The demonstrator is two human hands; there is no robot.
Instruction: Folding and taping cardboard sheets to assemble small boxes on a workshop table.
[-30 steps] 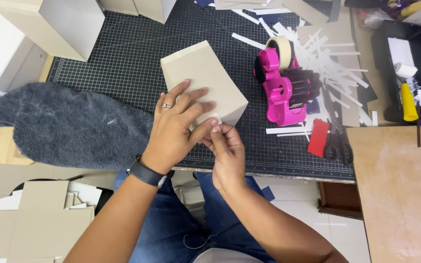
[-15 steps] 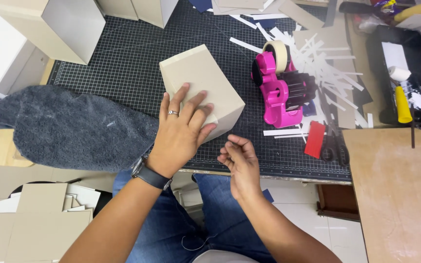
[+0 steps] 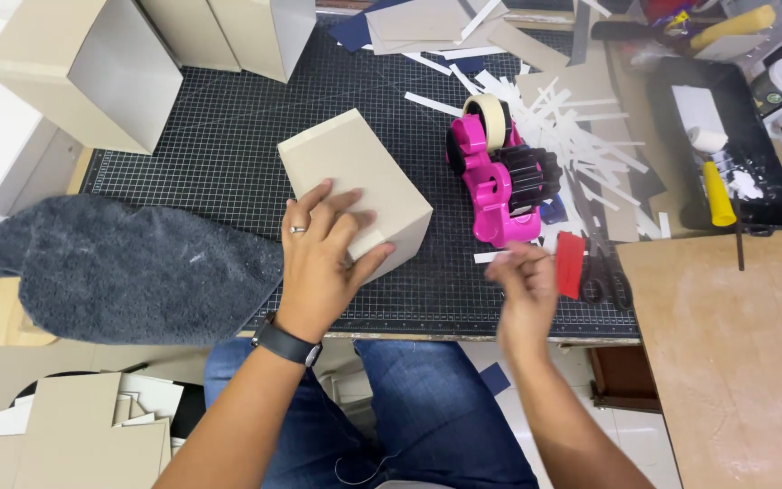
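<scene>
My left hand (image 3: 323,258) lies flat on a beige cardboard box (image 3: 346,177), fingers spread over its near corner, a ring on one finger and a black watch on the wrist. The box rests on a black gridded cutting mat (image 3: 228,154). My right hand (image 3: 525,285) is blurred in motion, off the box, just in front of a pink tape dispenser (image 3: 495,181) with a cream tape roll and beside a small red scraper (image 3: 570,264). Whether it holds a strip of tape I cannot tell.
Larger beige boxes (image 3: 92,72) stand at the mat's back left. A grey felt cloth (image 3: 128,272) lies left. White paper strips (image 3: 572,127) litter the right. A black tray (image 3: 726,154) holds a yellow-handled roller. A brown board (image 3: 735,353) lies near right. Scissors (image 3: 604,281) sit by the scraper.
My right hand left the box's near corner and swung right toward the tape dispenser. My left hand stayed pressed on the box.
</scene>
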